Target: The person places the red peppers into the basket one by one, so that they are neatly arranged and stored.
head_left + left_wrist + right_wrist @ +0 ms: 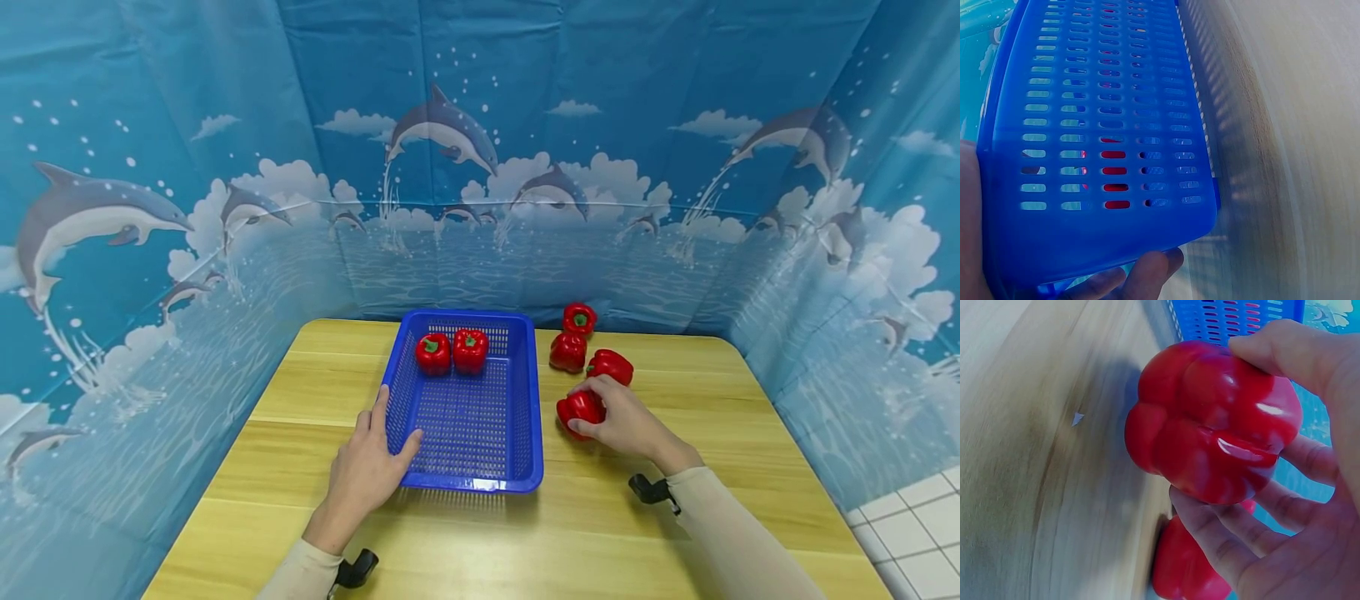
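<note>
Right hand (622, 421): curled round a red bell pepper (580, 408), thumb on one side and fingers wrapped under the other, forearm stretched in from the lower right.
Held pepper: just right of the blue basket (465, 462), low over the wooden table (300, 400); whether it touches the wood cannot be told.
Left hand (367, 471): grips the basket's near left corner, thumb inside the rim, fingers along the outer wall.
Basket contents: two red peppers (452, 352) side by side at the far wall.
Loose peppers (581, 346): three on the table beyond the right hand, the nearest close to its fingers.
</note>
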`<control>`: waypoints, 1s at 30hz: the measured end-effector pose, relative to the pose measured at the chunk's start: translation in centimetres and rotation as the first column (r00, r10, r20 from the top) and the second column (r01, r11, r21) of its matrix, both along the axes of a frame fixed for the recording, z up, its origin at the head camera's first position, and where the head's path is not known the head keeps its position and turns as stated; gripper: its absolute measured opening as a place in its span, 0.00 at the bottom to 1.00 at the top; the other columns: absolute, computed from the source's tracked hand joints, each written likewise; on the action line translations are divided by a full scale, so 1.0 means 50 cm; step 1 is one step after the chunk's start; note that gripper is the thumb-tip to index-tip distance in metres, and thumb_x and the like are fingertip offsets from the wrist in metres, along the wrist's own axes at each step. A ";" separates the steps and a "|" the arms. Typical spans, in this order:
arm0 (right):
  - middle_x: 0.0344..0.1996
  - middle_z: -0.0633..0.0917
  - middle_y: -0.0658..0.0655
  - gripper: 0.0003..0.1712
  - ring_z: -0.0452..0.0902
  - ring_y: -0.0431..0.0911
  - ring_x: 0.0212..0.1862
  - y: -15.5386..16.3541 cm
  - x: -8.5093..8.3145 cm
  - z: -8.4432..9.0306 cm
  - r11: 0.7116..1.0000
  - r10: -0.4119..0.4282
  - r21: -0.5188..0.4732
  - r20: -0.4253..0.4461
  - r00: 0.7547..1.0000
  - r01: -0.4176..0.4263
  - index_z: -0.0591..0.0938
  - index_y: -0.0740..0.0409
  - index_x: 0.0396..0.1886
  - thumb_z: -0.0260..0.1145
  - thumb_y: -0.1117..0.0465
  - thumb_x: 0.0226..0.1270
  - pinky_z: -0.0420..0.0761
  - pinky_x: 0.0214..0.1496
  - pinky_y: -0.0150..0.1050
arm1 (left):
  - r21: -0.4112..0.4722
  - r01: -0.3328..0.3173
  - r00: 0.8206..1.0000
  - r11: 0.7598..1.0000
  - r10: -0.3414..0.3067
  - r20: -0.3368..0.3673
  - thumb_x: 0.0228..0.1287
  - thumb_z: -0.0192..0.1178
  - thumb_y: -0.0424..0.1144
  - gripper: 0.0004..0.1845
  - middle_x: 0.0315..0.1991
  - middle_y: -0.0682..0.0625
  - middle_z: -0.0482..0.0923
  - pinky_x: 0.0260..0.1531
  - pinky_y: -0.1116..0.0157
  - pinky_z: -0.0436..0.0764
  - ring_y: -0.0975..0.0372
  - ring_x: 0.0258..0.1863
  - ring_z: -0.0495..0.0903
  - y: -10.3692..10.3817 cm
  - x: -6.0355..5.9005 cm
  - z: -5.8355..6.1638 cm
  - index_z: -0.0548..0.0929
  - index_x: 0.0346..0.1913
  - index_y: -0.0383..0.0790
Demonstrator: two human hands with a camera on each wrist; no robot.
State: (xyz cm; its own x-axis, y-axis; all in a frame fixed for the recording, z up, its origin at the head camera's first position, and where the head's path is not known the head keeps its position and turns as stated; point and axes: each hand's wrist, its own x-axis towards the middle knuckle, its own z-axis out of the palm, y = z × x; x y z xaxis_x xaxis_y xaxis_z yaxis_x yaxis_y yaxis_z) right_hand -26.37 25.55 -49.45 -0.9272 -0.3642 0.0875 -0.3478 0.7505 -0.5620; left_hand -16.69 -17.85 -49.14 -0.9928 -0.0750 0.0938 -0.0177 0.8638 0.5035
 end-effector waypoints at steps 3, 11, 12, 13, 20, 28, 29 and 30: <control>0.67 0.87 0.62 0.32 0.85 0.63 0.67 -0.002 0.002 0.004 1.000 -0.001 -0.005 -0.010 1.000 0.001 0.86 0.55 0.71 0.85 0.49 0.75 0.94 0.66 0.65 | -0.001 0.001 1.000 1.000 -0.001 -0.007 0.84 0.66 0.63 0.55 0.79 0.26 0.76 0.30 0.52 0.91 0.47 0.35 0.85 0.000 0.000 -0.001 0.51 0.98 0.43; 0.70 0.85 0.64 0.35 0.83 0.66 0.70 -0.005 0.007 0.016 1.000 -0.005 -0.015 -0.033 0.999 0.005 0.85 0.55 0.76 0.84 0.50 0.75 0.94 0.66 0.67 | -0.002 -0.003 1.000 1.000 0.003 -0.007 0.83 0.67 0.65 0.56 0.79 0.28 0.76 0.27 0.56 0.87 0.50 0.32 0.82 0.001 -0.002 -0.004 0.51 0.98 0.43; 0.69 0.85 0.65 0.36 0.83 0.66 0.70 -0.005 0.008 0.017 1.000 -0.007 -0.017 -0.034 0.999 0.006 0.85 0.55 0.76 0.84 0.50 0.75 0.94 0.65 0.67 | -0.005 -0.003 1.000 1.000 0.003 -0.006 0.83 0.67 0.65 0.56 0.79 0.28 0.76 0.28 0.56 0.87 0.50 0.33 0.83 0.002 -0.002 -0.004 0.51 0.98 0.43; 0.69 0.85 0.65 0.36 0.83 0.66 0.69 -0.006 0.009 0.018 1.000 -0.009 -0.017 -0.037 0.999 0.008 0.85 0.55 0.76 0.84 0.50 0.75 0.94 0.65 0.67 | -0.002 -0.002 1.000 1.000 0.002 -0.008 0.83 0.67 0.65 0.56 0.78 0.28 0.76 0.28 0.56 0.88 0.49 0.33 0.83 0.001 -0.002 -0.004 0.51 0.98 0.42; 0.66 0.85 0.65 0.37 0.85 0.62 0.64 -0.010 0.016 0.029 0.999 -0.007 -0.040 -0.043 0.999 0.006 0.85 0.57 0.78 0.85 0.51 0.74 0.96 0.61 0.62 | 0.004 0.003 1.000 1.000 -0.003 -0.012 0.84 0.67 0.63 0.55 0.77 0.27 0.77 0.28 0.55 0.88 0.49 0.34 0.83 0.000 -0.003 -0.002 0.52 0.98 0.42; 0.63 0.84 0.64 0.37 0.85 0.60 0.63 -0.016 0.020 0.045 0.998 -0.003 -0.057 -0.054 0.999 0.000 0.84 0.59 0.77 0.85 0.53 0.73 0.97 0.60 0.60 | 0.003 -0.002 1.000 1.000 0.002 -0.004 0.83 0.68 0.64 0.57 0.77 0.28 0.77 0.27 0.57 0.86 0.50 0.32 0.82 0.002 -0.001 -0.002 0.51 0.98 0.42; 0.63 0.84 0.64 0.37 0.85 0.60 0.63 -0.017 0.021 0.047 0.998 -0.002 -0.059 -0.057 0.998 -0.001 0.84 0.59 0.76 0.86 0.53 0.73 0.97 0.60 0.60 | 0.003 -0.002 1.000 1.000 0.002 -0.003 0.83 0.68 0.65 0.57 0.77 0.28 0.77 0.26 0.57 0.85 0.50 0.32 0.82 0.002 -0.001 -0.002 0.51 0.98 0.42; 0.63 0.84 0.64 0.37 0.84 0.60 0.63 -0.017 0.021 0.050 0.998 -0.001 -0.062 -0.059 0.998 -0.002 0.84 0.59 0.76 0.86 0.54 0.73 0.97 0.59 0.60 | 0.004 -0.002 1.000 1.000 0.002 -0.003 0.83 0.68 0.65 0.57 0.77 0.28 0.77 0.26 0.58 0.85 0.50 0.31 0.81 0.002 -0.001 -0.002 0.51 0.98 0.42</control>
State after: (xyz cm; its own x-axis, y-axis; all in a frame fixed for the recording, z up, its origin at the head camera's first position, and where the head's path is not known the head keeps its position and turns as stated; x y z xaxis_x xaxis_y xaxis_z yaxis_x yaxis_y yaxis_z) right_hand -25.29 24.69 -46.96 -0.9195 -0.3569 0.1646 -0.3822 0.7147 -0.5857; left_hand -16.75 -17.73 -49.25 -0.9923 -0.0770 0.0966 -0.0175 0.8619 0.5067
